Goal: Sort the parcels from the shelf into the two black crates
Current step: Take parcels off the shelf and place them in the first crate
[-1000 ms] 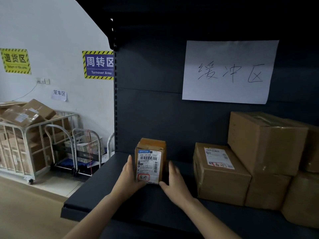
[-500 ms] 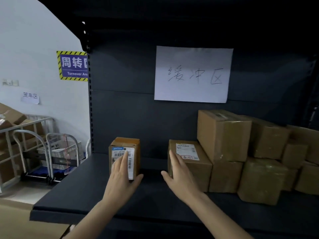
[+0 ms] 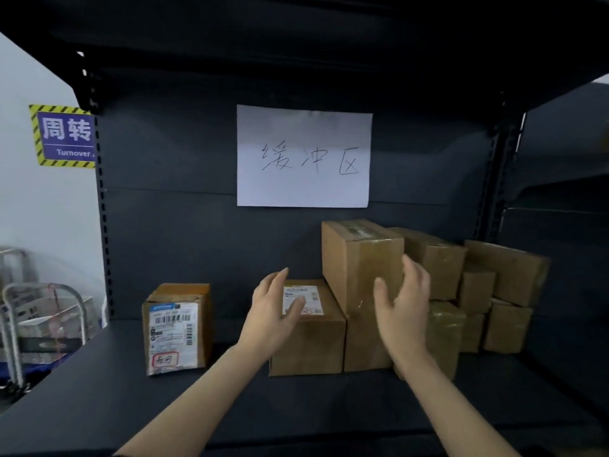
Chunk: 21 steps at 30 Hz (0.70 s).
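A small labelled parcel [image 3: 178,328] stands upright alone on the dark shelf [image 3: 108,384], left of my hands. A flat labelled box [image 3: 313,341] lies in the middle; my left hand [image 3: 275,311] hovers open at its left top edge. Behind it a tall box [image 3: 357,258] tops a stack. My right hand [image 3: 402,311] is raised open in front of that stack, holding nothing. Several more brown parcels [image 3: 507,275] are piled to the right. No black crate is in view.
A white paper sign [image 3: 303,156] hangs on the shelf's back panel. An upper shelf [image 3: 296,44] overhangs. At the left, beyond the shelf post, stand metal trolleys [image 3: 43,318] and a blue wall sign [image 3: 64,136].
Both hands let go of the small labelled parcel, which stays upright on the shelf, and moved right to the flat box and the stack. My view turned right.
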Available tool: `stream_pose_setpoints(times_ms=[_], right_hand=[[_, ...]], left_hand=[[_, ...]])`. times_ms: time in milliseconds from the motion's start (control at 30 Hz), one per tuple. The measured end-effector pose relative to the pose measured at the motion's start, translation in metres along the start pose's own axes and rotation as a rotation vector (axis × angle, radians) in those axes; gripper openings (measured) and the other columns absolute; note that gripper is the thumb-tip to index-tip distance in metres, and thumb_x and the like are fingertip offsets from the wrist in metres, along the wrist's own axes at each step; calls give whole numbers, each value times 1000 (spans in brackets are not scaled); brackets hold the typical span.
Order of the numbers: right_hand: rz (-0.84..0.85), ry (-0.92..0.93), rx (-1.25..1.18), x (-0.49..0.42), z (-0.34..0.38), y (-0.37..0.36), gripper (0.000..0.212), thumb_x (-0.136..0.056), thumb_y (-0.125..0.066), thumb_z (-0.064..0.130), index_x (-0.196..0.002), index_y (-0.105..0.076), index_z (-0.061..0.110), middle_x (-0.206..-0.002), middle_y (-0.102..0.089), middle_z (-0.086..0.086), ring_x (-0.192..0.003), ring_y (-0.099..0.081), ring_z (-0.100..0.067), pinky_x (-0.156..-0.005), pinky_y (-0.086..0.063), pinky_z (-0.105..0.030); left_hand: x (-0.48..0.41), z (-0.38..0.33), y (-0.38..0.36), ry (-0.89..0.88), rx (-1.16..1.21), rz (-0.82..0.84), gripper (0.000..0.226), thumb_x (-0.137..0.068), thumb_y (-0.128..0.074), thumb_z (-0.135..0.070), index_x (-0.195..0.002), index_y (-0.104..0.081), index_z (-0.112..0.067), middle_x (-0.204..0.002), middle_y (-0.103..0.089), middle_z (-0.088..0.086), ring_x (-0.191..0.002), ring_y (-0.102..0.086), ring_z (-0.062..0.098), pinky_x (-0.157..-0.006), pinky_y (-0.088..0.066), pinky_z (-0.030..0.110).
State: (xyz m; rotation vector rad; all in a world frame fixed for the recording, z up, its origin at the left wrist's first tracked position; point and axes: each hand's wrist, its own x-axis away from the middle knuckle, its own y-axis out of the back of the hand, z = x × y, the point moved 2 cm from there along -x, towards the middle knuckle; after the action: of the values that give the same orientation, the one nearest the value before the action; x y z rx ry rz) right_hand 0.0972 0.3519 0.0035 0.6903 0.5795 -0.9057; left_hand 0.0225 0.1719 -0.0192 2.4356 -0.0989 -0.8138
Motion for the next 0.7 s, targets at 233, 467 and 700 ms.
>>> stream_pose_setpoints(times_ms=[233, 467, 700], right_hand=[[265, -279, -35, -46, -32, -7, 58, -94, -49, 33, -144, -28, 10, -145, -38, -13, -132, -38, -25, -108, -33, -37], [346, -55, -90, -38, -4, -25, 43, -94, -50, 21, -136, -39, 19, -132, -48, -6, -117, -49, -17, -96, -42, -28], [455, 355, 223, -20, 44, -53, 50, -97, -42, 17, -144, -28, 27, -150, -29, 5, -139, -24, -13, -115, -26, -32]], left_hand=[[-53, -51, -23, 23, 284, 152, 60, -95, -44, -37, -147, -16, -29, -152, -28, 0, -139, -30, 21, -114, -30, 40], [-62, -41, -27, 108, 535, 110, 30, -97, -43, -31, -126, -44, -30, -127, -54, 1, -116, -53, 20, -101, -45, 43], [-27, 15, 0, 343, 695, -45, 25, -98, -36, -37, -112, -44, -18, -105, -54, 3, -97, -55, 13, -78, -47, 27]])
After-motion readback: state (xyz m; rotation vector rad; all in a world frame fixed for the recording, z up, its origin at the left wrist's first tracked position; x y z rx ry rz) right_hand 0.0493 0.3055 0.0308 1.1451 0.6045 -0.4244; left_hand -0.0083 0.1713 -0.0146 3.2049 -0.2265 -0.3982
